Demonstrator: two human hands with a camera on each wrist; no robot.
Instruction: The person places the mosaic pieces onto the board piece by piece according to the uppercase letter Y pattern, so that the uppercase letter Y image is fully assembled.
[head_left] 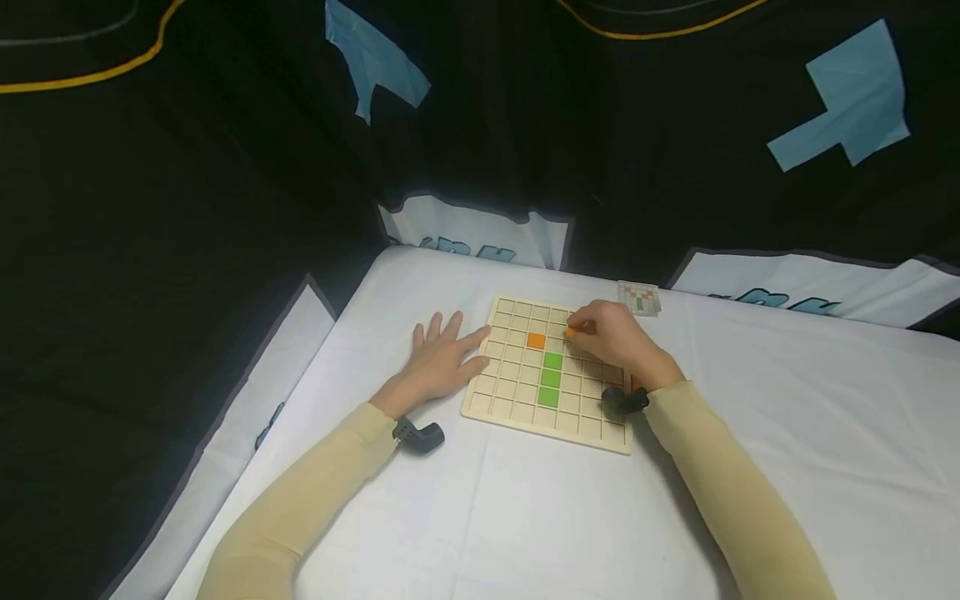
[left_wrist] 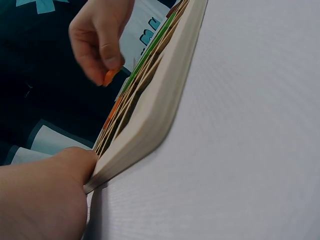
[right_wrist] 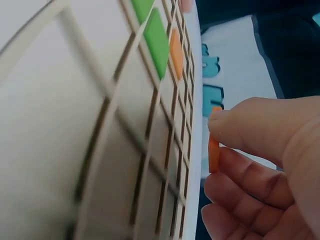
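A wooden grid board (head_left: pixel 510 387) lies on the white cloth, with a column of green square tiles (head_left: pixel 550 377) and one orange square tile (head_left: pixel 536 341) set in its cells. My right hand (head_left: pixel 611 333) pinches a second orange tile (right_wrist: pixel 214 145) between thumb and fingers, above the board's upper right part; the right wrist view shows it held edge-on, apart from the grid. With fingers spread, my left hand (head_left: pixel 437 367) rests flat on the cloth, its thumb and index finger touching the board's left edge. In the left wrist view only part of that hand shows.
A small clear-looking card or stack (head_left: pixel 639 298) with a coloured square pattern lies behind the board, near the table's back edge. A black curtain (head_left: pixel 480 125) with blue tape pieces hangs behind the table. White cloth (head_left: pixel 787 400) spreads to the right.
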